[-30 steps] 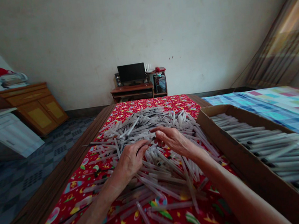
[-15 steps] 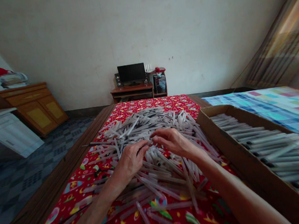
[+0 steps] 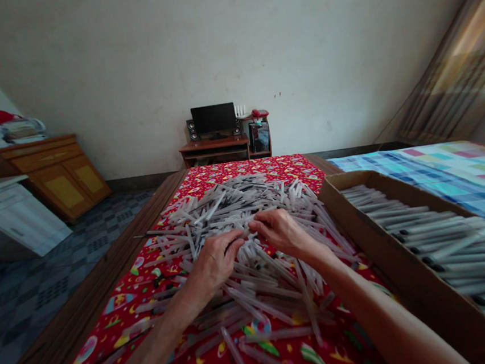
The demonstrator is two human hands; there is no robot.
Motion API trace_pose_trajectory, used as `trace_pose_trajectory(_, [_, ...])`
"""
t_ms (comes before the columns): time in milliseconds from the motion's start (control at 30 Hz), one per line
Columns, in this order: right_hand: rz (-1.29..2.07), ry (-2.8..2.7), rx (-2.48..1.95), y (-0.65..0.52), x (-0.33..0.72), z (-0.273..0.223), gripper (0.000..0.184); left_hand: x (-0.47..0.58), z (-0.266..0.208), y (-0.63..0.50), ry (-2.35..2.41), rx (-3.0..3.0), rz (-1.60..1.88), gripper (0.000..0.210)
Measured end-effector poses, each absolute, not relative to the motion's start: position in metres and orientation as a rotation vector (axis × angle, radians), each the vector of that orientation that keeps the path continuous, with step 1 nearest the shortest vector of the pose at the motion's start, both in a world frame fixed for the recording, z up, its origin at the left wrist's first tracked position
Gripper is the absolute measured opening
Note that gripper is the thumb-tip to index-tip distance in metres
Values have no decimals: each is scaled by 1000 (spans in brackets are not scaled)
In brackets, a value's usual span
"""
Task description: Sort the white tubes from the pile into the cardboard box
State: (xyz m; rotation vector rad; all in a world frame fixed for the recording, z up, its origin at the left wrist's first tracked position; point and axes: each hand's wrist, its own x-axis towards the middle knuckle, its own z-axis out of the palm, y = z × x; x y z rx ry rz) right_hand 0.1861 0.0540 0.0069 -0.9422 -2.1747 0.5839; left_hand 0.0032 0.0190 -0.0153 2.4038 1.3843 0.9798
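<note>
Both hands are over a heap of translucent plastic tubes, several with dark parts, on a red patterned cloth. My left hand is closed in a pinch, thumb against the fingers. A small pale piece shows at its fingertips, too small to name. My right hand also pinches, its fingertips a short gap to the right of the left ones. Whatever lies inside its fingers is hidden. Loose tubes lie beneath and in front of both wrists.
To the right stands a long cardboard box holding rows of whitish tubes with several black ends. Behind it is a bed with a checked cover. A monitor on a wooden desk stands against the wall. Cabinets are at the left.
My right hand's fingers have curled in more and shifted slightly right. The left hand has moved only a little. The heap and box look the same.
</note>
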Motion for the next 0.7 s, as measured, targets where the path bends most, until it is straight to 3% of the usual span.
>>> trace_pose_trajectory(133, [772,-2091,-1120,56,184,1,55,3,-16,19,1365,2407,995,23])
trace_pose_trajectory(233, [961,-2104,-996,55,187,5,43,2,-16,20,1383,2383,1018,23])
trace_pose_trajectory(367, [845,-2175,-910,52,188,13,30,1,-17,20,1393,2386,1007,23])
trace_pose_trajectory(467, [726,-2170,-1009,51,185,12,39,3,-17,18,1385,2381,982,25])
trace_pose_trajectory(700, [992,-2030,-1128,62,185,-1,57,3,-8,19,1421,2160,1126,17])
